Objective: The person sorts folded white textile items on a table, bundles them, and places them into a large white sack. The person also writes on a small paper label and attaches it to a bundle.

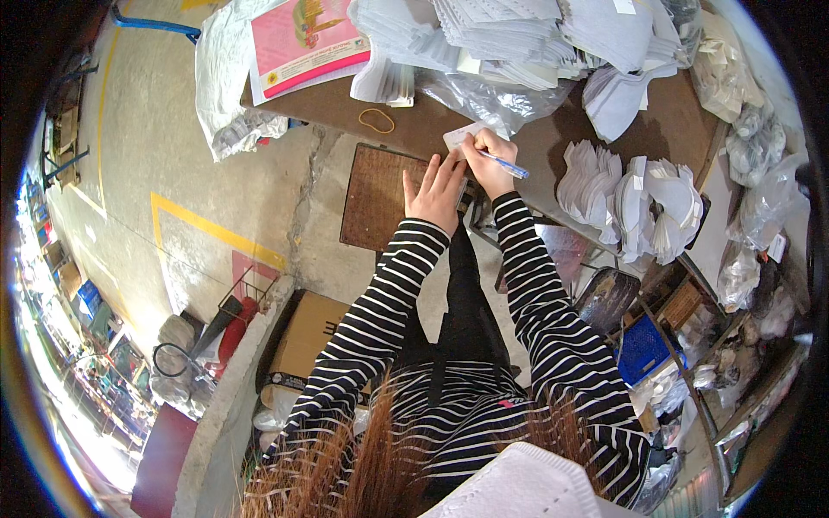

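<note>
My right hand [490,164] is closed around a blue and white pen [503,164], its tip end hidden by my fingers. Under that hand lies a small white slip of paper [460,135] at the near edge of the brown table [337,108]. My left hand [434,194] rests flat beside the slip, fingers spread, the fingertips close to its lower edge. A yellowish rubber band [376,120] lies on the table to the left. Farther right on the table stand curved bundles of white cut pieces [591,186].
Stacks of white cut pieces [492,34] and a clear plastic bag [505,99] cover the table's far side. A pink printed book [306,43] lies at its left. Below are a brown wooden stool [380,198], a cardboard box [306,345] and a blue crate [643,350].
</note>
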`<state>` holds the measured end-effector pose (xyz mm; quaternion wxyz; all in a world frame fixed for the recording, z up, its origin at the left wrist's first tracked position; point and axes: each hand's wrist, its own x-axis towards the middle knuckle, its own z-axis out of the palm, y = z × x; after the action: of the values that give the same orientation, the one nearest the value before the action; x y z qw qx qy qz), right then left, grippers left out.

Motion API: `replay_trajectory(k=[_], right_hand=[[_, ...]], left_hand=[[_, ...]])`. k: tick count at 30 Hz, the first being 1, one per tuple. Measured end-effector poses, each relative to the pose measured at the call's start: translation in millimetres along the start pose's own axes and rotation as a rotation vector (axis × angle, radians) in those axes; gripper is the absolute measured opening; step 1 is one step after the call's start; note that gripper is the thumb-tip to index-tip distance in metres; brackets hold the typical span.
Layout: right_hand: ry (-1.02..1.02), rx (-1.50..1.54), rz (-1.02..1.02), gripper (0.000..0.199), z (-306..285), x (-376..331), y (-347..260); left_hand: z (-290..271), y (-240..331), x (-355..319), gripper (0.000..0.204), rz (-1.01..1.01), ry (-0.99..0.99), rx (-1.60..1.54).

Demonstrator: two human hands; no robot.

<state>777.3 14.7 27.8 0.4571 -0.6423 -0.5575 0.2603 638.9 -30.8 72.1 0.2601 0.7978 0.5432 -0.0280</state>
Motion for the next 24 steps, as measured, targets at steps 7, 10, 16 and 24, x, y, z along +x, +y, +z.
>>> replay_trajectory(k=[7,10,16,24], right_hand=[[0.009,0.028,0.027,0.034,1.7,-0.7,3.2],[0.036,0.008,0.058,0.035,1.5,-2.0,2.5],[0.241,0.013,0.095,0.033,-2.2,-2.8,0.9],[0.208,0.048,0.069,0.032,-1.3,-2.3,3.6]], left_hand=[[-0.7,0.2,0.5,0.064,-0.002,-0.012,0.0],[-2.2,1.1,0.8,0.064,-0.007,-0.023,-0.009],[1.6,0.1,0.1,0.062,-0.009,0.019,-0.02],[-2.4,-1.7,0.4,0.058,-0.007,-0.014,0.018]])
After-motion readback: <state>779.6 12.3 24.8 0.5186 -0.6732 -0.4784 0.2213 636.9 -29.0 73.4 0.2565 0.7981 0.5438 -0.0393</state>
